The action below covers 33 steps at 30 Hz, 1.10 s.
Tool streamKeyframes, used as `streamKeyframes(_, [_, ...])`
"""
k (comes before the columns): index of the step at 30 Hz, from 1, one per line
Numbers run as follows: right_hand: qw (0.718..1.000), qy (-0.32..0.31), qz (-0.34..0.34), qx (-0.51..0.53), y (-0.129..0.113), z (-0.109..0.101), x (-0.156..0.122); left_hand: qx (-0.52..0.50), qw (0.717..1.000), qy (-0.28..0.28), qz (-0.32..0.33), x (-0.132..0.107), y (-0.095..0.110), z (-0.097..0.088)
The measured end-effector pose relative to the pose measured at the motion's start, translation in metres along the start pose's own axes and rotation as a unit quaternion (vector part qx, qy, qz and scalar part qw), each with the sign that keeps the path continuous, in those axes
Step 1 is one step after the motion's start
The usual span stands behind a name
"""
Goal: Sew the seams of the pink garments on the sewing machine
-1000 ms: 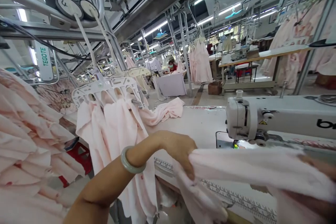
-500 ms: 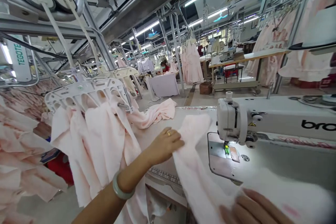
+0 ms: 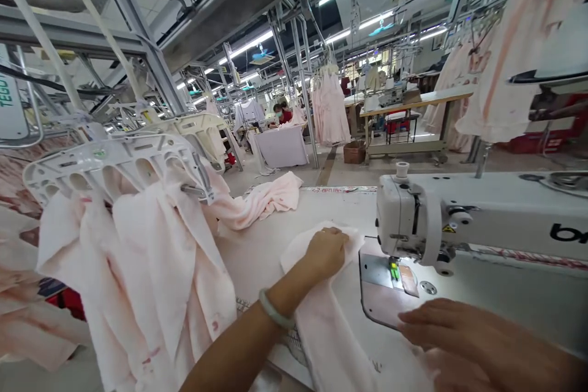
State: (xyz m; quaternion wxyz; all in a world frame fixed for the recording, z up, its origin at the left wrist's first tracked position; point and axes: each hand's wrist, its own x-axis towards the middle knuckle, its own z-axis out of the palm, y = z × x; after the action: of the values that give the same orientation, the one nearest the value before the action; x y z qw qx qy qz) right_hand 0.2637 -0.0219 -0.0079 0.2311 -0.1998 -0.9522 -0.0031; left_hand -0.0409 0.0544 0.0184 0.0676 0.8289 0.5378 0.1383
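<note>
My left hand (image 3: 327,252), with a pale green bangle (image 3: 274,309) on the wrist, lies palm down on a pale pink cloth piece (image 3: 321,318) on the white sewing table (image 3: 257,263). The cloth runs from under that hand toward the table's near edge. My right hand (image 3: 463,337) lies flat at the lower right, just in front of the needle plate (image 3: 379,272) of a white industrial sewing machine (image 3: 408,220). Its fingers hold nothing that I can see. A small pink patch (image 3: 408,279) sits beside the machine's green-lit presser foot (image 3: 394,269).
A white plastic hanger rack (image 3: 110,162) holds pink garments (image 3: 138,269) at my left, and a loose pink cloth (image 3: 260,201) lies behind them. A measuring tape (image 3: 291,334) runs along the table edge. A co-worker in red (image 3: 283,115) sits at a far table.
The view has swung right. My left hand has moved from gripping the cloth to lying flat on it nearer the machine. My right hand has come up beside the needle plate.
</note>
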Motion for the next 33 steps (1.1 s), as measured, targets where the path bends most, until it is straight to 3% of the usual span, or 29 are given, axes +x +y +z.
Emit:
streamKeyframes(3, [1.0,0.005,-0.006,0.021,0.017,-0.006,0.02,0.015,0.999,0.024,-0.025,0.016,-0.003,0.026])
streamKeyframes(6, [0.998,0.029,0.007,0.06,0.019,-0.005,0.031,0.009,1.0,0.015,0.015,0.003,-0.011,0.03])
streamKeyframes(9, [0.994,0.038,0.018,0.104,0.013,0.002,0.03,-0.021,0.99,-0.023,0.138,-0.026,-0.012,0.024])
streamKeyframes(12, [0.994,0.053,-0.012,0.092,0.008,0.01,0.021,-0.066,0.953,-0.044,0.292,-0.051,-0.002,0.02])
streamKeyframes(15, [0.996,0.072,-0.044,0.04,0.009,0.013,0.013,-0.076,0.928,-0.046,0.361,-0.056,0.012,0.022])
streamKeyframes(25, [0.996,0.063,-0.055,-0.033,0.011,0.003,0.025,0.002,0.913,-0.048,0.405,-0.026,0.012,0.031])
streamKeyframes(33, [0.996,0.057,-0.021,-0.061,0.019,0.008,0.019,-0.024,0.919,-0.069,0.387,-0.01,0.009,0.026])
